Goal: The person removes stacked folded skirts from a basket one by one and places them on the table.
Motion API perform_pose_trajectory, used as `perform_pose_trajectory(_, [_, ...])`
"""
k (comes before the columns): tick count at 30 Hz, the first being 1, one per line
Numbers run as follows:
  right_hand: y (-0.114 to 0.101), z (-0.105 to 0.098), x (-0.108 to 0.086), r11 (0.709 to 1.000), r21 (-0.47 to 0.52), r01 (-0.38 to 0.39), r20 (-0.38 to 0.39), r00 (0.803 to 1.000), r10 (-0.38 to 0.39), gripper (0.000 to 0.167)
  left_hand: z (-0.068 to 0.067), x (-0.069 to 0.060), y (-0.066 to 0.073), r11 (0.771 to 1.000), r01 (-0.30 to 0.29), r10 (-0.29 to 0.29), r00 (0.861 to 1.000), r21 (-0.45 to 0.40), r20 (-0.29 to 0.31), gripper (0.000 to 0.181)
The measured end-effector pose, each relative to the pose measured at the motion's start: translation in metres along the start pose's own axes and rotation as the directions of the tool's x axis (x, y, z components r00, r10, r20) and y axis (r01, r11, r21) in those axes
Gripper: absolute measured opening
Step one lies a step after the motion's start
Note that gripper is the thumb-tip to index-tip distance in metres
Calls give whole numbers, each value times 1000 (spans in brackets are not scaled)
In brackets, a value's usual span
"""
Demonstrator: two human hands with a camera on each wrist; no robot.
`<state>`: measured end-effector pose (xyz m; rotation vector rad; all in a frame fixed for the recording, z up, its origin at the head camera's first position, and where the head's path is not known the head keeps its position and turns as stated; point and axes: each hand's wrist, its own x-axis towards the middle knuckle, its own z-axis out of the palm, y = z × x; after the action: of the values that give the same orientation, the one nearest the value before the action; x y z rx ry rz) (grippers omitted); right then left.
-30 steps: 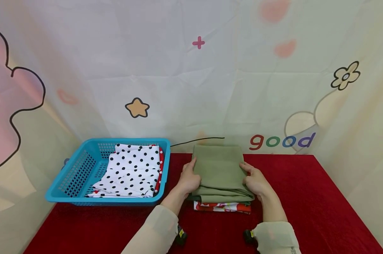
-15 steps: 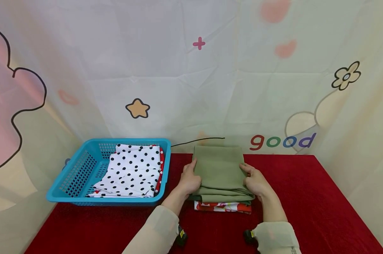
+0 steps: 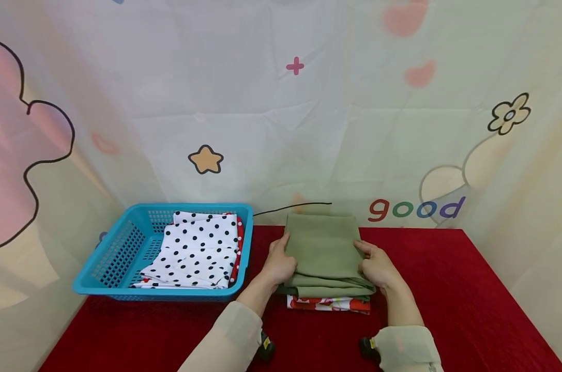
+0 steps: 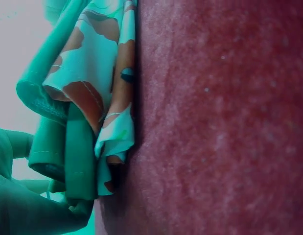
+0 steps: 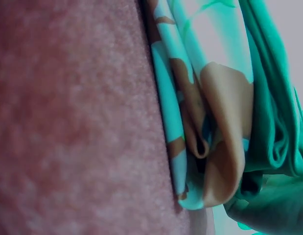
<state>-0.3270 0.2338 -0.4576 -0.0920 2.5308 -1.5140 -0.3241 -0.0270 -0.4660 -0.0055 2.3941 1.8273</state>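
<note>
In the head view a folded olive-green cloth (image 3: pixel 324 245) lies on top of a folded red-and-white patterned cloth (image 3: pixel 329 304). My left hand (image 3: pixel 279 262) grips the green cloth at its left side, and my right hand (image 3: pixel 377 266) grips it at the right side. Seen from the left wrist, the layered edge of the green cloth (image 4: pixel 79 156) sits between thumb and finger, above the patterned cloth (image 4: pixel 92 49). From the right wrist, fingers (image 5: pixel 268 198) reach in below the green folds (image 5: pixel 276 112); the fingertips are partly hidden by cloth.
A blue plastic basket (image 3: pixel 122 258) stands to the left on the red table cover (image 3: pixel 448 294). Inside it lie a white cloth with black dots (image 3: pixel 201 243) and a red dotted cloth (image 3: pixel 238 253). Behind the table hangs a pale printed curtain (image 3: pixel 262 155).
The head view has shifted slightly. Both hands and the stacked cloths keep the same places on the table.
</note>
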Motion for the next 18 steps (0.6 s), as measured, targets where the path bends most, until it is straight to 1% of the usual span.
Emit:
perform_pose_trajectory(3, [-3, 1, -2, 1000, 8, -12, -30, 999, 13, 74, -2, -3, 4, 1000, 11, -11, 1000, 3, -9, 83])
perform_pose_trajectory(7, [-11, 2, -5, 1000, -6, -18, -96, 995, 17, 70, -4, -8, 10, 999, 25, -25, 1000, 23, -14, 81])
perform_pose_trajectory(11, [-22, 3, -10, 1000, -12, 3, -166, 986, -5, 66, -7, -13, 19, 1000, -2, 2, 1000, 31, 4, 81])
perform_pose_trajectory(14, [-31, 6, -14, 999, 27, 24, -182, 983, -19, 63, -11, -17, 28, 999, -32, 31, 999, 31, 28, 80])
perform_pose_trajectory(18, [-47, 13, -16, 995, 91, 50, -162, 986, -35, 62, -20, -26, 42, 998, -61, 59, 996, 33, 67, 75])
